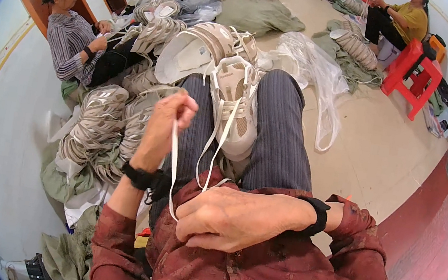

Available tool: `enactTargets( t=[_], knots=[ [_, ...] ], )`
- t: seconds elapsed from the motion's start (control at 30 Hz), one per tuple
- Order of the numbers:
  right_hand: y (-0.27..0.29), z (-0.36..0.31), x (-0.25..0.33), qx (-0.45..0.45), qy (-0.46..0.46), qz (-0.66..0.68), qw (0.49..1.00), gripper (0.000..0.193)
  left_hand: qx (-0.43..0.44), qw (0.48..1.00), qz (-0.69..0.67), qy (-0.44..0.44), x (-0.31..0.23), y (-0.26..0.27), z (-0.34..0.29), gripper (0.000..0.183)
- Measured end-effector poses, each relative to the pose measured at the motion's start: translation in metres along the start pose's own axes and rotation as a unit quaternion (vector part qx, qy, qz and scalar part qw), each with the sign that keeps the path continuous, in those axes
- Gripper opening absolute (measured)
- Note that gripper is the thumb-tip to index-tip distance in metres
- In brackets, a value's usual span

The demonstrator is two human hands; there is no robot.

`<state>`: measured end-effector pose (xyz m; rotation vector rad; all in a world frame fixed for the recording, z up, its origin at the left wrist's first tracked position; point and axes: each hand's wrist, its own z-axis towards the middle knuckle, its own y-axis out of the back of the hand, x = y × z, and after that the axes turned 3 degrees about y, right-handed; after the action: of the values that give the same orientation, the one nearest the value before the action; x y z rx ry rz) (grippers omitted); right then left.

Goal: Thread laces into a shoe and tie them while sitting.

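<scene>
A beige and white sneaker upper rests between my thighs, its toe toward me. White shoelace runs from its eyelets down to my hands. My left hand is raised left of the shoe, fingers pinched on one stretch of the lace. Low in front of my body, my right hand is curled closed, and the lace runs into its fingers. What the right fingertips do is hidden behind the back of that hand. Another beige shoe upper lies just beyond my left knee.
Stacks of shoe uppers line my left side. A person in a striped shirt sits there handling laces. Clear plastic bag lies beyond my right knee, near a red stool. Farther back are green cloth and a person in yellow.
</scene>
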<state>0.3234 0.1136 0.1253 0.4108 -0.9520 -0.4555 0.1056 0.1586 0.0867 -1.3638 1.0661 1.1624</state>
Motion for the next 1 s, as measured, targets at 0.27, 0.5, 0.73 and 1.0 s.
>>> enactTargets(
  t=[0.27,0.5,0.73,1.0],
  knots=[
    [0.012,-0.005,-0.019,-0.127,-0.036,-0.046,0.99,0.011,-0.105,0.979,-0.102,-0.145,-0.096,0.097,-0.034,0.019],
    [0.059,-0.049,-0.072,-0.282,-0.2,-0.177,0.921,0.009,-0.263,0.933,-0.141,-0.202,-0.108,0.237,-0.087,0.016],
    [0.072,-0.075,-0.118,-0.239,-0.162,-0.299,0.909,0.012,-0.252,0.959,-0.071,-0.107,-0.022,0.319,-0.111,0.027],
    [0.082,-0.061,-0.116,-0.145,-0.205,-0.465,0.849,0.009,-0.198,0.938,0.259,0.118,0.022,0.189,-0.065,0.031]
  ],
)
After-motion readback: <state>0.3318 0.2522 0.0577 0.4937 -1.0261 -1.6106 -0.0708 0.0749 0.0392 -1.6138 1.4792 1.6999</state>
